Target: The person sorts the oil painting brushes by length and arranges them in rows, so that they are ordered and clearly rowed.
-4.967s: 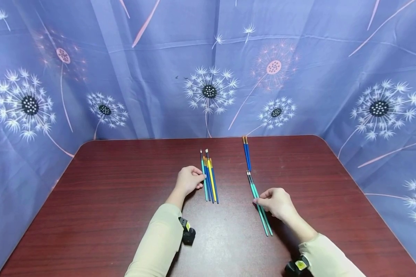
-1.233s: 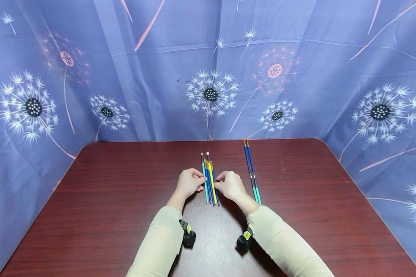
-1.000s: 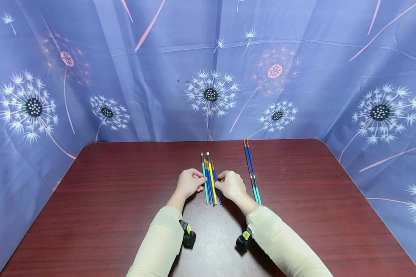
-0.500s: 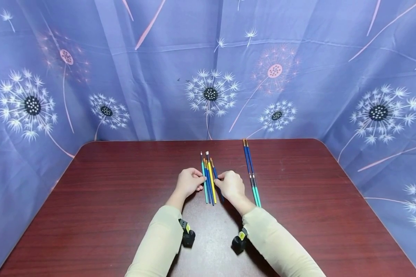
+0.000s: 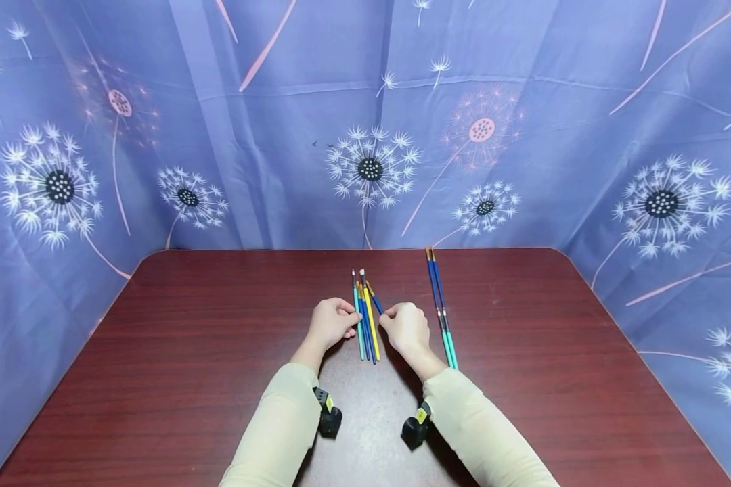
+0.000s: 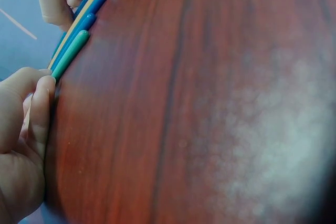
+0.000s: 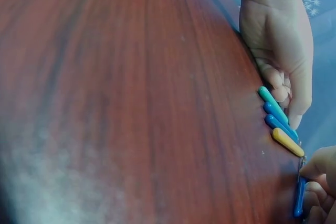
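A small bundle of paintbrushes lies mid-table in the head view: a teal paintbrush [image 5: 361, 343] on its left side, blue paintbrushes [image 5: 368, 337] in the middle and a yellow paintbrush [image 5: 371, 322] on the right. My left hand [image 5: 331, 321] holds the teal one between thumb and fingers at the bundle's left edge. From the right, my right hand [image 5: 407, 329] pinches another blue paintbrush [image 5: 375, 302], which slants away from the yellow one with its tip still near it. The right wrist view shows that blue handle [image 7: 300, 196] under the right fingers, apart from the other handle ends.
Further right, two blue paintbrushes [image 5: 435, 281] lie side by side at the far edge of the dark red wooden table [image 5: 219, 352]. Two teal paintbrushes [image 5: 449, 341] continue their line towards me, partly hidden by the right arm. A blue dandelion-print curtain [image 5: 280, 169] surrounds the table.
My right hand has left the two teal brushes, now in line with the blue pair, and reached the bundle. Its blue brush has swung out from the yellow one. The left hand stays put.
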`<state>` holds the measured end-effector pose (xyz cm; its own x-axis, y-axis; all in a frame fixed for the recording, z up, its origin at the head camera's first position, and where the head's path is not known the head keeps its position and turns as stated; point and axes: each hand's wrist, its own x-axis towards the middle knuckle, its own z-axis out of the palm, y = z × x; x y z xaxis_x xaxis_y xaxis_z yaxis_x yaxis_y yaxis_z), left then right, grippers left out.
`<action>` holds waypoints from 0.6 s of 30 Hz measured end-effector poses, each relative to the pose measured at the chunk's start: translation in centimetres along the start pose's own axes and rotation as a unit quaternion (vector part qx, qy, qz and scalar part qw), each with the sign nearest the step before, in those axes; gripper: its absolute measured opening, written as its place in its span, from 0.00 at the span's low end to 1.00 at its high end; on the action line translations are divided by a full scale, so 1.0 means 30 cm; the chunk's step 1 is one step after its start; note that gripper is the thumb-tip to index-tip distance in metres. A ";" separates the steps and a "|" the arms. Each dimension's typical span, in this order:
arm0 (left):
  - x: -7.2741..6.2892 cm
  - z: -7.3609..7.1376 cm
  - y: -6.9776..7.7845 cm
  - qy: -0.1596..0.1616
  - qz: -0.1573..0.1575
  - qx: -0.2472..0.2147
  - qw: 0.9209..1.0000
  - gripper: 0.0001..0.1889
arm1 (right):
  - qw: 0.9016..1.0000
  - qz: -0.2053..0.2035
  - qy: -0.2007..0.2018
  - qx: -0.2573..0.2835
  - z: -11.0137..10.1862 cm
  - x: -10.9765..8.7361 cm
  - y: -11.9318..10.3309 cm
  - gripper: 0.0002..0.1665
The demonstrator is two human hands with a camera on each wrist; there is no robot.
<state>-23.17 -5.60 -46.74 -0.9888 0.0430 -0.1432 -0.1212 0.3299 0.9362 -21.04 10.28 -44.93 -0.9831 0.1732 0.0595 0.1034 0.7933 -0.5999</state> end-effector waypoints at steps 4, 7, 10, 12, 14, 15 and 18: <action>-0.001 0.001 -0.001 0.001 0.000 0.002 1.000 0.07 | 1.000 0.013 -0.001 0.013 0.001 0.005 0.009 0.06; -0.001 0.002 -0.001 0.001 -0.001 0.003 1.000 0.08 | 0.999 0.020 0.000 0.028 -0.001 0.007 0.014 0.06; 0.001 0.001 -0.001 0.003 -0.002 0.004 1.000 0.08 | 0.999 0.024 0.000 0.044 -0.004 0.009 0.016 0.06; 0.003 0.002 -0.003 0.004 0.001 0.003 1.000 0.08 | 0.998 0.024 0.000 0.053 -0.005 0.011 0.017 0.06; 0.003 0.001 -0.004 0.004 0.004 -0.001 1.000 0.08 | 0.998 0.021 0.000 0.062 -0.007 0.012 0.018 0.07; 0.003 0.001 -0.005 0.004 0.004 -0.001 1.000 0.07 | 0.998 0.018 0.002 0.067 -0.008 0.012 0.019 0.07; 0.001 0.002 -0.006 0.003 0.005 -0.005 1.000 0.07 | 0.997 0.005 0.007 0.083 -0.012 0.014 0.023 0.07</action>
<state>-23.19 -5.61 -46.92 -0.9906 0.0402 -0.1311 -0.1115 0.3205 0.9407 -21.32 11.09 -45.03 -0.9797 0.1902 0.0629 0.0863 0.6840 -0.7244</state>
